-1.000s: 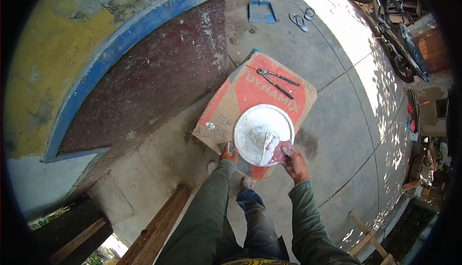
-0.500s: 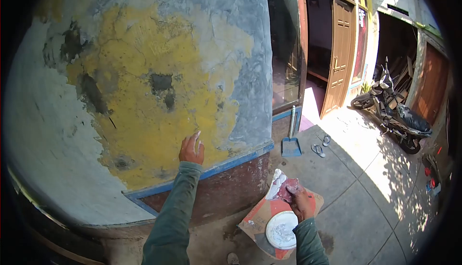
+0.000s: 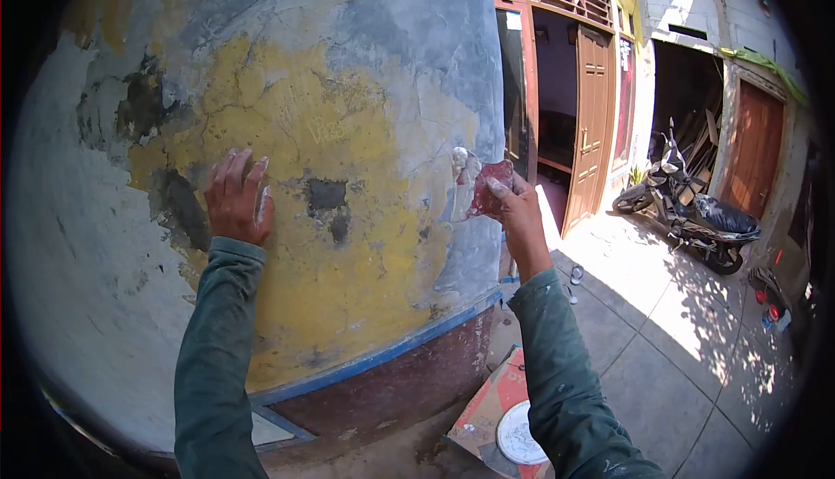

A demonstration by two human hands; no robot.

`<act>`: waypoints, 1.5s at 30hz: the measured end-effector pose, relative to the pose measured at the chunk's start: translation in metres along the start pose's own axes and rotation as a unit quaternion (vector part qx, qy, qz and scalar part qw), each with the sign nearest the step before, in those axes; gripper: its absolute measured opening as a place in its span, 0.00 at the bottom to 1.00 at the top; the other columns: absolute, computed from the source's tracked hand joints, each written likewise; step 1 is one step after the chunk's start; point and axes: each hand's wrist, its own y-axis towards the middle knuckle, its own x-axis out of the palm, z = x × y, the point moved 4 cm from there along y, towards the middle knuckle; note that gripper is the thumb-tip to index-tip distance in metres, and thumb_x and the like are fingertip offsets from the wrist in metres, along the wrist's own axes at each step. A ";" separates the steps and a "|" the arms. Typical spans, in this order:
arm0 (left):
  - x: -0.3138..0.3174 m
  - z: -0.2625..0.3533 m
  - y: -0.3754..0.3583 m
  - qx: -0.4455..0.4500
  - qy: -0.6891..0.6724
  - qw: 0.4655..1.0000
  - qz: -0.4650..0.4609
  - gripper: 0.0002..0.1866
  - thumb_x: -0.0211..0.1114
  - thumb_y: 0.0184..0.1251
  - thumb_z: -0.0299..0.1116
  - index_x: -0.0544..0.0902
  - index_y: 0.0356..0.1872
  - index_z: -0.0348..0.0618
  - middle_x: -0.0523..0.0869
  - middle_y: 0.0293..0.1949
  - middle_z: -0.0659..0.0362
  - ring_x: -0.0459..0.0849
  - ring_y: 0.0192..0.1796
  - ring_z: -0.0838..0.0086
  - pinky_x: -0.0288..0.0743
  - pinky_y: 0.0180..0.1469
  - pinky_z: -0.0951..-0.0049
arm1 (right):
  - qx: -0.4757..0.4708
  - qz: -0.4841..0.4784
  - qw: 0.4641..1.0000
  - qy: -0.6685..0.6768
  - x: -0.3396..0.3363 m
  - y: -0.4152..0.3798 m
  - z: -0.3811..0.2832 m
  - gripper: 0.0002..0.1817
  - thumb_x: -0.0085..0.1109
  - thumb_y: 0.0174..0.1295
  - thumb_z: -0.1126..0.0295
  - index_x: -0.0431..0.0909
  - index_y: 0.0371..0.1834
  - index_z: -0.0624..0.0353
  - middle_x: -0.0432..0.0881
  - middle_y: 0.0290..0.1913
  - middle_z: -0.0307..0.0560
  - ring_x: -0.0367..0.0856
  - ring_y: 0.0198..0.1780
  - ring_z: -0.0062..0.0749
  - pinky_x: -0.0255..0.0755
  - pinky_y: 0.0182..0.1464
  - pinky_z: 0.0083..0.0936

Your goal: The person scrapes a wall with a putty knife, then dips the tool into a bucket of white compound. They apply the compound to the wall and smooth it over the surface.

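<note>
My left hand (image 3: 239, 201) is raised in front of the yellow patch of the wall (image 3: 322, 322), fingers spread and dusted white, holding nothing. Whether it touches the wall cannot be told. To the right, my right hand (image 3: 520, 209) pinches a dark red scraper (image 3: 490, 188) between thumb and fingers. White paste (image 3: 463, 175) coats the scraper's left edge, which is close to the grey-plastered part of the wall. Below, a white round lid or tub (image 3: 520, 434) rests on a red and brown cardboard box (image 3: 487, 408), partly behind my right sleeve.
A blue ledge (image 3: 374, 359) runs along the wall above a dark red base. Right of the wall corner are an open brown door (image 3: 591, 123), sandals (image 3: 576, 276) on the paving and a parked motorcycle (image 3: 704, 218). Red items (image 3: 770, 314) lie at the far right.
My right hand has lifted the scraper from above the box up to the wall. My left hand has moved up and left along the wall. The view has shifted.
</note>
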 end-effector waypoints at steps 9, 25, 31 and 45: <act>0.016 -0.019 -0.030 0.010 0.016 0.999 -0.031 0.30 0.59 0.70 0.36 0.74 0.74 0.47 0.70 0.78 0.51 0.63 0.81 0.52 0.49 0.84 0.46 | -0.169 -0.046 0.982 -0.073 0.072 0.043 -0.039 0.13 0.57 0.73 0.72 0.83 0.54 0.68 0.88 0.42 0.40 0.80 0.41 0.17 0.76 0.46 0.22; 0.004 -0.033 -0.040 0.024 -0.175 0.984 0.036 0.30 0.63 0.62 0.32 0.78 0.68 0.40 0.78 0.71 0.46 0.70 0.77 0.43 0.56 0.80 0.40 | -0.504 0.172 0.665 -0.523 0.192 0.052 -0.019 0.18 0.61 0.60 0.78 0.83 0.55 0.60 0.85 0.46 0.54 0.82 0.49 0.53 0.76 0.51 0.45; 0.001 -0.037 -0.040 0.026 -0.239 0.970 0.032 0.29 0.65 0.60 0.33 0.80 0.65 0.41 0.82 0.67 0.49 0.73 0.75 0.45 0.56 0.80 0.39 | -0.442 0.138 0.685 -0.563 0.214 -0.005 0.041 0.27 0.62 0.51 0.82 0.85 0.58 0.55 0.85 0.50 0.51 0.81 0.49 0.53 0.76 0.52 0.43; 0.003 -0.040 -0.040 0.025 -0.268 0.962 0.050 0.28 0.65 0.56 0.28 0.82 0.62 0.40 0.86 0.59 0.51 0.79 0.70 0.49 0.57 0.79 0.38 | -0.348 0.202 0.809 -0.430 0.133 0.057 -0.062 0.13 0.58 0.70 0.74 0.85 0.54 0.62 0.88 0.37 0.58 0.88 0.35 0.39 0.78 0.41 0.34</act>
